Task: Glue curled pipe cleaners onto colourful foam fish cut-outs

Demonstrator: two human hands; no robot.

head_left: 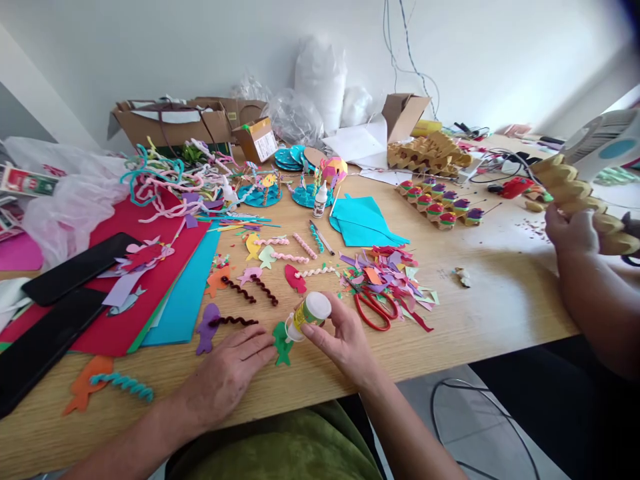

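Observation:
In my right hand [347, 343] is a white glue bottle [316, 308] with a yellow-green label, tipped so its nozzle points down at a green paper fish [283, 347]. My left hand [235, 370] lies flat on the table, fingers stretched out, their tips at the fish's left edge. Just beyond those fingers is a purple paper fish [207, 328] with a dark twisted pipe cleaner [239, 321] on it. Other paper fish lie around: a red one [295, 279] with a pale twist, and an orange one [90, 383] with a blue twist [124, 383].
Red-handled scissors [375, 310] lie by colored paper scraps [395, 270] on the right. Two black phones [83, 267] rest on red paper at left. Another person's hand [573, 230] holds an egg-carton piece [575, 190]. A second glue bottle [320, 201] stands farther back.

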